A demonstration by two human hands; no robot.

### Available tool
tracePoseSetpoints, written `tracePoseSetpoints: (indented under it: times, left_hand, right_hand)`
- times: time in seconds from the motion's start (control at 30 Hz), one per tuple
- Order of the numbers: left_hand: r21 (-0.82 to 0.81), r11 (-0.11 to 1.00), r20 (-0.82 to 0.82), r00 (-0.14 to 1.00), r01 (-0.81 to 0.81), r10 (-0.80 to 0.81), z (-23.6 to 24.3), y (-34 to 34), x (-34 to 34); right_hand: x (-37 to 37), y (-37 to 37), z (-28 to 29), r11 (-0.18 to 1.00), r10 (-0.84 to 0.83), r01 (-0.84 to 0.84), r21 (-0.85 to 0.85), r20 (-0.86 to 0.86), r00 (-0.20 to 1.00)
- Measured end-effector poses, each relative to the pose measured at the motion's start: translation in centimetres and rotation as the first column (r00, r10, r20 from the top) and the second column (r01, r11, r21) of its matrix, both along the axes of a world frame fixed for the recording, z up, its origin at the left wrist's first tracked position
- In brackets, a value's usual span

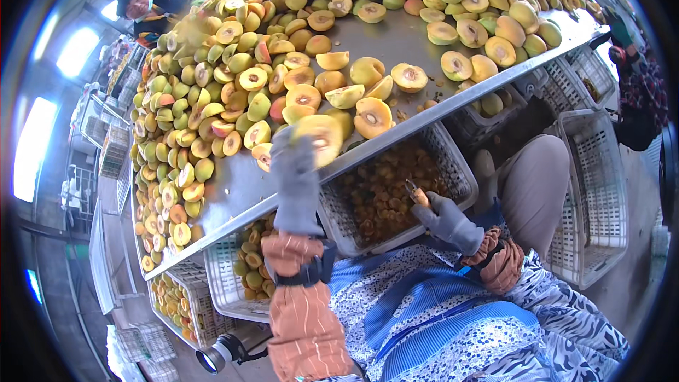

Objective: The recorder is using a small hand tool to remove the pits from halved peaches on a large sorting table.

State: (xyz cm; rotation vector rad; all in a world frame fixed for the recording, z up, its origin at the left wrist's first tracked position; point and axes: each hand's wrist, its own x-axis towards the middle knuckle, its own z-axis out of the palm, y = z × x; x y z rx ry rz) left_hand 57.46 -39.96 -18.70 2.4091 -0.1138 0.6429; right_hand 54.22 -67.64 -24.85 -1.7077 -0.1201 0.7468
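The fruit half point(324, 143), round, yellow-orange and blurred, is held in your gloved left hand point(293, 180) by the near edge of the table point(228, 228), farther and more left than your right hand point(453, 223), which grips a brown-handled tool point(419, 197).

Head-worn fisheye view, looking steeply down and forward across the metal table point(396, 42).
The view comes from the left of two side-by-side cameras, set above the wearer's blue patterned clothing point(438, 311) on the table's near side. The left hand point(296, 180), at the table's near edge, and the right hand point(453, 225), short of that edge, lie at close range; the table recedes toward the upper rim, with a bright window point(35, 148) farther off beyond its left side. The near edge slants upward to the right.
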Motion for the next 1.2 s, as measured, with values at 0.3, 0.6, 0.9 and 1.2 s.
tracePoseSetpoints:
  times: [0.3, 0.6, 0.9, 1.2]
  left_hand:
    - [-0.947, -0.320, -0.027, 1.000, -0.020, 0.016, -0.5, -11.2, -6.4]
    - [-0.961, 0.161, -0.191, 0.962, -0.223, 0.194, -3.9, -13.5, -6.2]
    - [-0.871, 0.426, -0.191, 0.968, -0.244, 0.163, -4.1, -14.0, -6.3]
    - [-0.703, 0.637, -0.315, 0.941, -0.317, 0.121, -4.5, -12.6, -6.2]
  right_hand:
    - [-0.2, -0.1, 5.2, 0.953, -0.056, 0.101, 0.285, -0.162, 0.985]
    - [-1.2, 1.2, 4.3, 0.963, 0.258, -0.184, -0.196, 0.486, 0.835]
    - [-0.7, 1.5, 3.5, 0.941, 0.304, -0.166, -0.295, 0.519, 0.799]
    - [0.7, 1.1, 3.3, 0.832, 0.512, -0.349, -0.432, 0.352, 0.784]
